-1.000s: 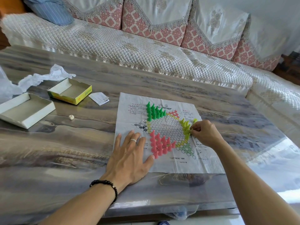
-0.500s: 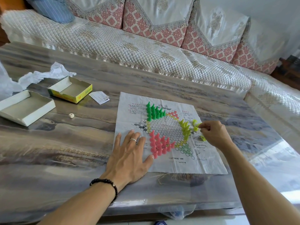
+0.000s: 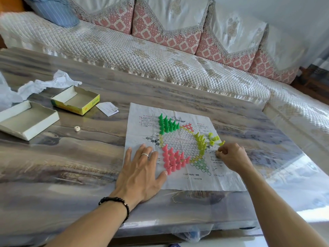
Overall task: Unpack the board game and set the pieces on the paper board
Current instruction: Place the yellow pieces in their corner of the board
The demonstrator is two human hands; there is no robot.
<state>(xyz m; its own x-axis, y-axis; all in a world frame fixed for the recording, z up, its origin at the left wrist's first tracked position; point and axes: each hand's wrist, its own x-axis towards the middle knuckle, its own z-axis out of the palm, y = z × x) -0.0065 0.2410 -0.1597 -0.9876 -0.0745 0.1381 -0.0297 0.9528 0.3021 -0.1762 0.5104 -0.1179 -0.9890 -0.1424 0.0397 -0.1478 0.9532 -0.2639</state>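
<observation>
The paper board (image 3: 178,182) lies flat on the table. Green pieces (image 3: 167,124) stand grouped at its upper left and pink pieces (image 3: 173,160) at its lower left. Yellow pieces (image 3: 201,142) stand in a row along the right side of the hexagon grid. A few loose yellow pieces (image 3: 214,139) sit just to their right on the paper. My left hand (image 3: 140,168) rests flat on the paper's left edge, fingers spread, beside the pink pieces. My right hand (image 3: 231,156) has its fingers curled and pinches a small yellow piece (image 3: 217,152) low on the paper.
Two open box halves, a white one (image 3: 26,120) and a yellow one (image 3: 76,100), sit at the left with crumpled white paper (image 3: 48,84) behind them. A folded slip (image 3: 107,108) and a small white bead (image 3: 77,128) lie nearby. A sofa (image 3: 142,56) runs behind the table.
My right hand left the row of yellow pieces and moved right and slightly toward me, to the loose yellow pieces. My left hand stayed flat on the paper.
</observation>
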